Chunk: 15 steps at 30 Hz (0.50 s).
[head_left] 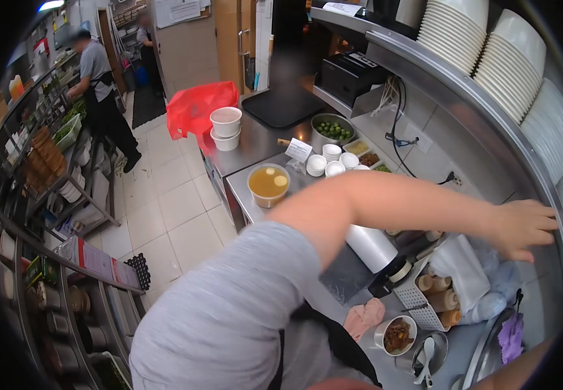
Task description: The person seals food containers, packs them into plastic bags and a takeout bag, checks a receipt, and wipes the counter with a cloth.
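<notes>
My left arm stretches across the counter to the right. Its hand [522,227] has its fingers spread beside the curved metal shelf edge [534,140], below stacks of white bowls [512,55], and nothing shows in it. At the bottom right only part of my other forearm appears; my right hand is outside the picture. Left of my left arm stands a round container of yellowish broth [268,185]. Near my body are a white bowl of dark food [396,336] and a metal pot [432,351] holding white spoons.
A white basket of sauce bottles [418,296], a pink cloth [364,317] and plastic bags lie nearby. Farther back are lidded tubs [225,142], a red bag [197,104], a black tray [281,107] and a bowl of limes [332,130]. A co-worker [96,84] stands at the left shelves.
</notes>
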{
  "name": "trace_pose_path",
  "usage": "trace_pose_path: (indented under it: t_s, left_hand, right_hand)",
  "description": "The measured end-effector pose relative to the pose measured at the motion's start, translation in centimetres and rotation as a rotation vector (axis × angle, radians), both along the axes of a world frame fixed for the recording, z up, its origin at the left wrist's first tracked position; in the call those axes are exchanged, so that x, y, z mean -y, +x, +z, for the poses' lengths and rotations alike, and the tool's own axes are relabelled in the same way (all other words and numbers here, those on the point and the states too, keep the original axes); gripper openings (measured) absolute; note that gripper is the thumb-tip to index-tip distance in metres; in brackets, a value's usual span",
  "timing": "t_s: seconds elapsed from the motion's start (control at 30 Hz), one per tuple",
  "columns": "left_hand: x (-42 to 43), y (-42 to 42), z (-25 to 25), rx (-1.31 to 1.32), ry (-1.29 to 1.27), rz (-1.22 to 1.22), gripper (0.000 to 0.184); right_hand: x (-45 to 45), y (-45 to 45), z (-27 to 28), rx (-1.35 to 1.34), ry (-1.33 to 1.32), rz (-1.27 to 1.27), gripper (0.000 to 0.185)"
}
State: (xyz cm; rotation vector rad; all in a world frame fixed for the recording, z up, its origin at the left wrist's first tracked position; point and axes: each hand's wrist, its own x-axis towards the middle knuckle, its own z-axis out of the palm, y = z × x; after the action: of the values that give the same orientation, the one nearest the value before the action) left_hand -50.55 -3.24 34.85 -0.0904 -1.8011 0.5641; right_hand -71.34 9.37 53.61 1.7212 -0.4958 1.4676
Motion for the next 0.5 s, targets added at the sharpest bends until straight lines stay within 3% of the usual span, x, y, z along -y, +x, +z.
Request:
trace_pose_path:
  t_s: [0.03, 0.07, 0.1, 0.13, 0.17, 0.2, 0.27, 0.37, 0.43, 0.5]
  left_hand:
    - [-1.3, 2.7, -2.0, 0.053, 0.285, -0.120, 0.044]
    - [-2.8, 5.7, -3.6, 0.111, 0.565, -0.238, 0.044]
    - [-4.7, 9.5, -4.2, 0.140, 1.109, -0.431, 0.047]
    - [-6.4, 13.3, -4.9, 0.158, 1.657, -0.621, 0.051]
    - [-7.5, 16.6, -6.8, 0.087, 1.811, -0.811, 0.055]
    - [-8.3, 19.9, -8.9, 0.008, 1.955, -1.004, 0.059]
    - [-10.9, 25.0, -12.9, -0.159, 2.079, -1.174, 0.061]
    - [-14.9, 30.8, -18.6, -0.388, 2.086, -0.819, 0.050]
    - [-16.3, 35.1, -22.9, -0.619, 2.110, -0.651, 0.046]
    - [-18.4, 39.3, -24.4, -0.755, 2.116, -0.575, 0.044]
  right_hand:
    - [-0.8, 0.7, -1.7, -0.003, 0.004, -0.003, 0.028]
    - [-1.7, 1.2, -3.8, 0.093, -0.049, -0.219, 0.030]
    - [-2.1, 1.5, -6.4, 0.189, -0.101, -0.434, 0.032]
    - [-1.8, 1.9, -9.7, 0.191, -0.094, -0.431, 0.032]
    - [-1.0, 2.6, -13.9, -0.065, 0.164, -0.072, 0.025]
    - [-0.1, 3.6, -19.1, -0.318, 0.413, 0.295, 0.032]
    - [-0.7, 12.9, -28.1, -0.252, 0.631, 0.474, 0.015]
    - [-1.1, 24.4, -34.7, -0.430, 0.732, 0.508, 0.014]
    - [-1.5, 30.4, -37.5, -0.355, 0.802, 0.513, 0.015]
    - [-1.4, 35.5, -40.7, 0.068, 1.094, 0.628, 0.019]
